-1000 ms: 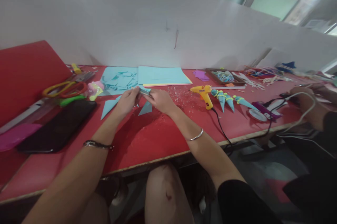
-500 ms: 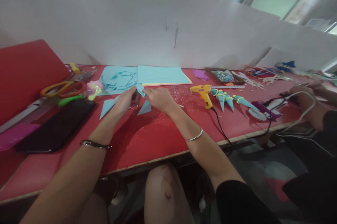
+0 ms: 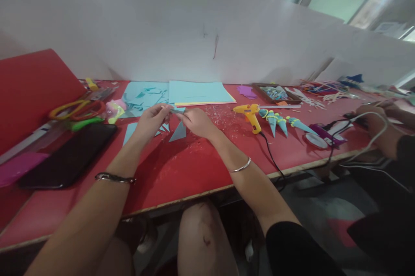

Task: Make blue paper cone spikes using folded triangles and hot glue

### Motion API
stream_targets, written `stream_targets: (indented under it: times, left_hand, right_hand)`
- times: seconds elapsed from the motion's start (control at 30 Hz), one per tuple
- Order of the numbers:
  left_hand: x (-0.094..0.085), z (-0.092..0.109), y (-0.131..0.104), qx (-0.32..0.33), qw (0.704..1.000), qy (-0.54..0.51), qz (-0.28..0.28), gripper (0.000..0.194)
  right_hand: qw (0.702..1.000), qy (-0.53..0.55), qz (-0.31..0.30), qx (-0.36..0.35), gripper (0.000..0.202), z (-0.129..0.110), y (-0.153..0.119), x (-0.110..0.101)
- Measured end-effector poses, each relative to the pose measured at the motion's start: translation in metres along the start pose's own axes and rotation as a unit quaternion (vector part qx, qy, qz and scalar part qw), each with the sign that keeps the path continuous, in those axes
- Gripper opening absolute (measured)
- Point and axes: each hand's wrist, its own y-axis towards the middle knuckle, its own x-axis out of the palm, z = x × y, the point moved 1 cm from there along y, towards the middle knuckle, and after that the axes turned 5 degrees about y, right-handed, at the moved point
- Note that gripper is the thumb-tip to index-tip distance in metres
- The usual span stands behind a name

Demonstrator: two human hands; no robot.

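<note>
Between my two hands is a small piece of light blue paper [image 3: 177, 110], pinched at both ends above the red table. My left hand [image 3: 153, 121] has thumb and fingers closed on its left end. On its right end the fingers of my right hand [image 3: 196, 121] are pressed together. A blue paper triangle [image 3: 178, 133] lies just below my right hand. Another blue paper piece [image 3: 129, 131] is partly covered by my left hand and wrist. Behind them are a pile of blue paper cuttings [image 3: 147, 98] and a stack of coloured sheets [image 3: 197, 91].
A yellow glue gun [image 3: 249, 116] with a black cord lies to the right, beside several blue paper cones [image 3: 272, 122]. Scissors [image 3: 69, 110] and a black phone [image 3: 69, 155] lie left. A wooden tray [image 3: 275, 94] stands at the back. Another person's hand [image 3: 372, 118] is far right.
My left hand has moved slightly left and turned, and the blue paper now lies flatter and stretched between both hands. My right hand has barely shifted.
</note>
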Motion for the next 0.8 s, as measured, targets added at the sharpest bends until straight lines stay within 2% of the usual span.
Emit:
stream_targets:
  times: [0.13,0.23,0.33,0.63,0.8]
  left_hand:
    - [0.0,0.002,-0.002,0.01,1.0,0.018,-0.013,0.024]
    - [0.001,0.005,-0.004,0.0,0.999,0.037,-0.001,0.025]
    - [0.002,0.008,-0.005,-0.01,0.999,0.048,0.01,0.023]
    - [0.005,0.01,-0.006,-0.03,0.999,0.016,-0.008,0.025]
    - [0.004,0.011,-0.006,-0.04,0.998,0.039,-0.005,0.027]
  right_hand:
    - [0.994,0.107,0.017,-0.034,0.05,0.007,0.002,0.004]
    - [0.991,0.127,0.012,-0.029,0.049,0.008,0.002,0.006]
    - [0.996,0.09,0.007,-0.023,0.047,0.005,0.002,0.007]
    - [0.998,-0.065,-0.012,-0.021,0.05,-0.005,-0.002,0.003]
    - [0.991,-0.127,-0.016,-0.026,0.041,-0.007,-0.003,0.002]
